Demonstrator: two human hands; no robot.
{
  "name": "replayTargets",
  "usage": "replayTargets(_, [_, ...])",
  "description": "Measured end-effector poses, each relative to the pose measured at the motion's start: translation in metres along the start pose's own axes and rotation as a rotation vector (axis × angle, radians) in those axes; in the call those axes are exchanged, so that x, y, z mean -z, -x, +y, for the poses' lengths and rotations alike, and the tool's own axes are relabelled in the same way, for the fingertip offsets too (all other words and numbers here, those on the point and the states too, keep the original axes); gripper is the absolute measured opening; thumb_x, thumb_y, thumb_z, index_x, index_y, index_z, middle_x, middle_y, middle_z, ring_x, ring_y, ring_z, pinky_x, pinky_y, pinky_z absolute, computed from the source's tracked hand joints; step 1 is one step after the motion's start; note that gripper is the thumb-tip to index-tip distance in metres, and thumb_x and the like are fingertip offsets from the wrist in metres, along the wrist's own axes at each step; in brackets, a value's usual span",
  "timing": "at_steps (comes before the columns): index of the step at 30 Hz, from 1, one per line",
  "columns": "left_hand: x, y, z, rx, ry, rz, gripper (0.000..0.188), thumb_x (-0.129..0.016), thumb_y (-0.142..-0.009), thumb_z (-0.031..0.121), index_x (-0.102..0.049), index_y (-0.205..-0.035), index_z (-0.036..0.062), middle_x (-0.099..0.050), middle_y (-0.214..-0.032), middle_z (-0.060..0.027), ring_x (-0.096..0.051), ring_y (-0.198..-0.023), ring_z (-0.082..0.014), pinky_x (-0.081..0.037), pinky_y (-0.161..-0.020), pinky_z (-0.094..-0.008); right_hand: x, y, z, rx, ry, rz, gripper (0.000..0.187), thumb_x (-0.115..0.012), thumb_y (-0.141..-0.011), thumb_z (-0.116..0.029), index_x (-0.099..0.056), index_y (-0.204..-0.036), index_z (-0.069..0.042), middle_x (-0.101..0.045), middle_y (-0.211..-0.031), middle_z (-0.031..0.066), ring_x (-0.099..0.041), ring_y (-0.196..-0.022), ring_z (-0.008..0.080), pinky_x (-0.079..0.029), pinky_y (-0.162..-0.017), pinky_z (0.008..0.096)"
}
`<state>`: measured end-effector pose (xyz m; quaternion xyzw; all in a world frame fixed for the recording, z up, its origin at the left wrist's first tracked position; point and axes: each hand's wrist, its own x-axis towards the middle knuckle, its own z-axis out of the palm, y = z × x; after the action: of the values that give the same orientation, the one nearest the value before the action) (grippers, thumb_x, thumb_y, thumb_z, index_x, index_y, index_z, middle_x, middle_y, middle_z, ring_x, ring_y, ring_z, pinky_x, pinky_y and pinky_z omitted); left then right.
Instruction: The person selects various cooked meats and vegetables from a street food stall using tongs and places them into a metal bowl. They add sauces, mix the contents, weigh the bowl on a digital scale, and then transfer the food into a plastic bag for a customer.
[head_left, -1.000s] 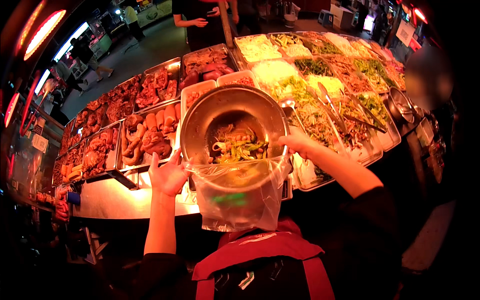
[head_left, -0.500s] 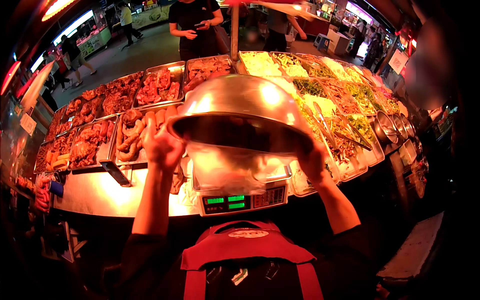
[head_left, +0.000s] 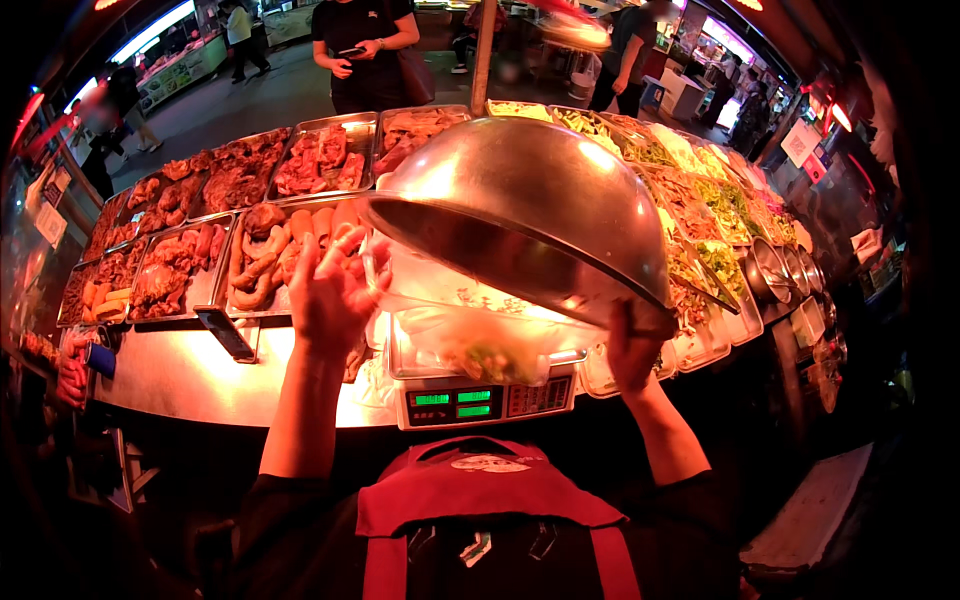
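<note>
A large steel mixing bowl (head_left: 540, 200) hangs tipped, its mouth facing down and toward me, and hides part of the trays behind. At its lower right rim is my right hand (head_left: 635, 350), closed on the edge. My left hand (head_left: 335, 295) has curled fingers at the mouth of a clear plastic bag (head_left: 430, 320), which spreads below the bowl. Blurred food (head_left: 495, 355) with green bits shows in the bag, above the pan of a digital scale (head_left: 485, 400). The bowl's left rim is just beyond my left fingers.
Meat trays (head_left: 320, 160) line the left side; vegetable trays (head_left: 700, 180) fill the right, with tongs (head_left: 712, 272) lying across them. Steel bowls (head_left: 770, 268) stand at the far right. A phone (head_left: 227, 333) leans at the counter's left. Across the counter stands a person (head_left: 365, 50) with a phone.
The bowl has swung to the right and tilted, its right side lower. My left hand has come off its rim and is at the bag. Food now shows in the bag.
</note>
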<state>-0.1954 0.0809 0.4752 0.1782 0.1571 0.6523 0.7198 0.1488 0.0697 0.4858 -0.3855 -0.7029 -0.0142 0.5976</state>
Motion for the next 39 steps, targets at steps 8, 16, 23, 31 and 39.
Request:
replayTargets(8, [-0.018,0.011,-0.007,-0.056,-0.379,-0.054,0.061,-0.039,-0.089,0.050,-0.037,-0.125,0.0006,-0.051,-0.116,-0.0159,-0.046,-0.110,-0.0267,-0.035,-0.095,-0.0436,0.007,0.007,0.019,-0.238,-0.042,-0.072,0.010,-0.059,-0.080,-0.002,-0.060,-0.087,0.004,-0.061,-0.074,0.0060,-0.057,-0.068,0.0125,-0.045,-0.059,0.0275])
replayTargets(16, [-0.054,0.020,-0.021,0.148,-0.197,-0.046,0.051,-0.043,-0.090,0.043,-0.042,-0.122,0.0034,-0.051,-0.118,-0.0128,-0.051,-0.106,-0.0249,-0.047,-0.086,-0.0417,0.027,0.024,0.063,-0.587,-0.272,-0.447,0.025,-0.059,-0.075,-0.018,-0.060,-0.092,0.002,-0.063,-0.079,0.0127,-0.056,-0.069,0.0197,-0.047,-0.067,0.0340])
replayTargets(23, [-0.056,0.043,-0.030,-0.089,-0.229,-0.072,0.055,-0.049,-0.087,0.039,-0.036,-0.129,0.0050,-0.041,-0.131,-0.0105,-0.044,-0.116,-0.0253,-0.043,-0.090,-0.0436,-0.004,0.048,0.165,-1.551,-1.069,0.032,0.012,-0.057,-0.079,-0.012,-0.058,-0.087,-0.003,-0.062,-0.086,0.0105,-0.060,-0.084,0.0235,-0.050,-0.077,0.0385])
replayTargets(31, [-0.082,0.033,-0.047,-0.036,-0.204,-0.066,0.052,-0.055,-0.086,0.033,-0.041,-0.126,0.0041,-0.039,-0.131,-0.0097,-0.041,-0.119,-0.0269,-0.038,-0.095,-0.0455,0.109,0.028,0.417,-1.449,-0.718,0.738,0.024,-0.061,-0.082,-0.019,-0.054,-0.103,-0.011,-0.060,-0.091,0.0050,-0.060,-0.072,0.0207,-0.052,-0.063,0.0309])
replayTargets(39, [-0.087,0.036,-0.049,-0.055,-0.201,-0.107,0.046,-0.056,-0.087,0.024,-0.040,-0.126,0.0052,-0.042,-0.124,-0.0059,-0.045,-0.114,-0.0215,-0.039,-0.095,-0.0413,0.028,-0.049,0.220,-1.267,-0.645,-0.257,0.082,-0.058,-0.082,-0.047,-0.019,-0.139,-0.003,-0.028,-0.140,0.0193,-0.031,-0.127,0.0303,-0.026,-0.102,0.0486])
